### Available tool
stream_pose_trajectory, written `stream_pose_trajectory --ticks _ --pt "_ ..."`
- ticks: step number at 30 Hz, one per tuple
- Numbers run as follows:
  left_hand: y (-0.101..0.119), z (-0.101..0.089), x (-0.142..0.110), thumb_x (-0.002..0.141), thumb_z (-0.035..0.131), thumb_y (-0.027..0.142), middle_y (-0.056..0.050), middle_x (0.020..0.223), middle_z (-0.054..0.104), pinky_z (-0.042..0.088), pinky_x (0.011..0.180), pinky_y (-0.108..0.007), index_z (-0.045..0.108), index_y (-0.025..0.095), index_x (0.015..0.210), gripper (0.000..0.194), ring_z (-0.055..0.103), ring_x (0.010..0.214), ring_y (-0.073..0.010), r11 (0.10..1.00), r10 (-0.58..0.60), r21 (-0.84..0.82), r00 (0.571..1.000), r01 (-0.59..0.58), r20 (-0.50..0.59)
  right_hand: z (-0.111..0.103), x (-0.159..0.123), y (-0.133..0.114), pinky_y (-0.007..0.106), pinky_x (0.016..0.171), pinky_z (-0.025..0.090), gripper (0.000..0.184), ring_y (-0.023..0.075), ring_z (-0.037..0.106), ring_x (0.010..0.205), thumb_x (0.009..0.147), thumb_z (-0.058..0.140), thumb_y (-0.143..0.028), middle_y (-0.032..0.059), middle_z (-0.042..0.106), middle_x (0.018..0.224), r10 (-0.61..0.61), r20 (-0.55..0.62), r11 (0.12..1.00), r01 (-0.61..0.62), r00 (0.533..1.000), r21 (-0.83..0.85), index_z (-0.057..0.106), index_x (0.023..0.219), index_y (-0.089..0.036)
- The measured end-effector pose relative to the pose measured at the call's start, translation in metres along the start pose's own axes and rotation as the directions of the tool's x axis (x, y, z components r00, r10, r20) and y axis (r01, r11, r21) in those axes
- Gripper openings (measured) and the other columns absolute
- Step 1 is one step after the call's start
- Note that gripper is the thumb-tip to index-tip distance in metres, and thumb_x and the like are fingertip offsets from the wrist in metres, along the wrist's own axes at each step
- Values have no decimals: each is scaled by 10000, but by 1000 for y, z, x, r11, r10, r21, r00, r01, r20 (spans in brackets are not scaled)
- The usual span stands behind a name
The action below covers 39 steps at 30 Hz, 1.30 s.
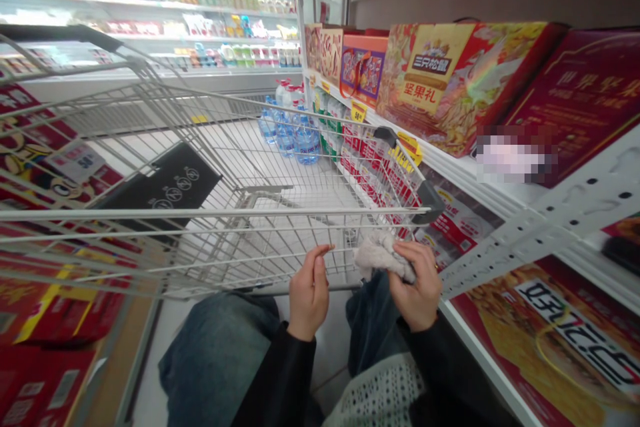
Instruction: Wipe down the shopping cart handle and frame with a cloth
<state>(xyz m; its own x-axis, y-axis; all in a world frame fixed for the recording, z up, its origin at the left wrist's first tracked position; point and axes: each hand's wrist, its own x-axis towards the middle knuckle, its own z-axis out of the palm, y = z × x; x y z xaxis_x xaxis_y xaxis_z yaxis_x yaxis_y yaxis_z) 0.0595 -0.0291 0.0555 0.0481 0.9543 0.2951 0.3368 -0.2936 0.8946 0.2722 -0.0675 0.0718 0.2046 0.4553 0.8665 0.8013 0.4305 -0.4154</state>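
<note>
A grey wire shopping cart [210, 213] stands in front of me, seen from low down with my jeans-clad knees under it. My left hand [309, 293] has its fingers curled around a low wire of the cart's near side. My right hand [417, 287] is closed on a crumpled pale cloth [379, 255] and presses it against the cart's wires near the right corner. A dark flat board [163, 188] with white symbols leans inside the cart.
A white shelf rack [525, 213] on the right carries red and gold gift boxes [450, 80] with yellow price tags. Packs of water bottles [295, 130] stand on the floor ahead. Red boxes [45, 320] are stacked at the left. Chilled shelves run along the back.
</note>
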Motion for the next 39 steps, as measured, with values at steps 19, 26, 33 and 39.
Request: stream_pose_trajectory --ticks 19,26,33,39 --pt "2 -1 -1 1075 364 484 43 607 541 435 631 -265 651 229 1287 439 532 562 -126 1000 -2 -21 1000 1 -18 -2 -3 1 505 925 586 352 265 691 1053 862 645 -30 84 745 1075 1 16 1000 -1 1000 -1 684 1150 -229" --pt "2 -2 -2 1075 360 477 38 607 537 441 629 -272 645 216 1300 447 536 571 -139 1000 0 -9 1000 0 -19 -2 7 -2 505 931 596 361 266 708 1044 842 682 -43 81 750 1083 -14 -61 999 12 998 -33 698 1144 -242" --pt "2 -4 -3 1076 360 474 35 615 540 442 627 -276 643 214 1307 449 536 566 -141 1000 2 -10 1000 -2 -19 -6 1 0 519 916 601 349 271 705 1047 857 662 -46 83 749 1074 -9 -5 1000 9 1000 -25 692 1144 -243" --pt "0 -4 -2 1078 362 460 40 614 542 452 644 -271 642 221 1310 435 539 570 -133 1000 8 -4 1000 -9 -22 -9 8 3 524 929 593 355 274 709 1047 845 682 -51 81 756 1087 -16 -53 998 13 998 -55 699 1142 -247"
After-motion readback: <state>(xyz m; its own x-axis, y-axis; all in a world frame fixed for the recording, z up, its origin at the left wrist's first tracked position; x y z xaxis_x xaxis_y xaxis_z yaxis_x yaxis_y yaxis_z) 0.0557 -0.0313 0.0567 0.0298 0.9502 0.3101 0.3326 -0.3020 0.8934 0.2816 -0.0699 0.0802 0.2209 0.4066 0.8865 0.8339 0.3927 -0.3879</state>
